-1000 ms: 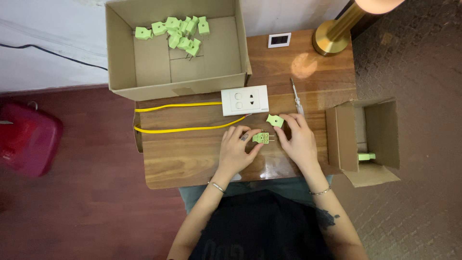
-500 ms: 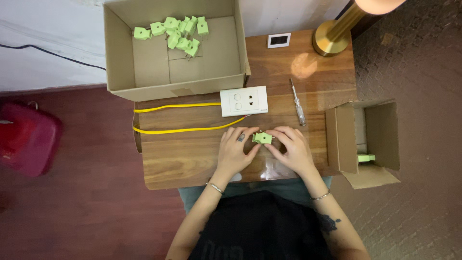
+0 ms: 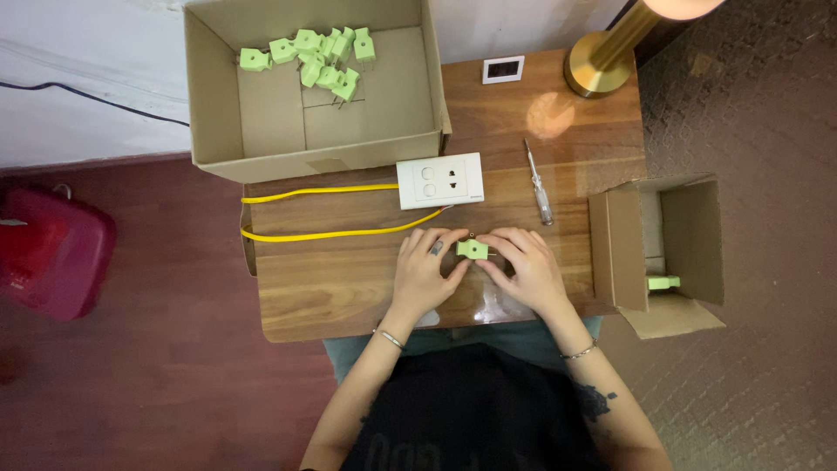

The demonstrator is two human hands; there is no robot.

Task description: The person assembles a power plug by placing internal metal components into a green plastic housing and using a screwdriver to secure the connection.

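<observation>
while both hands rest on the bench [image 3: 349,288], the left hand [image 3: 423,275] and right hand [image 3: 523,270] each close a fingertip grip on one green plug [image 3: 472,249], held between them just below the white socket plate [image 3: 440,180]. a screwdriver [image 3: 538,183] lies near the right hand.

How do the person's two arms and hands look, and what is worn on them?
Both forearms are bare, with no sleeves reaching them. The left hand has a dark ring on one finger and a thin bracelet at the wrist. The right hand has a thin bracelet too, and a dark tattoo marks that forearm.
</observation>
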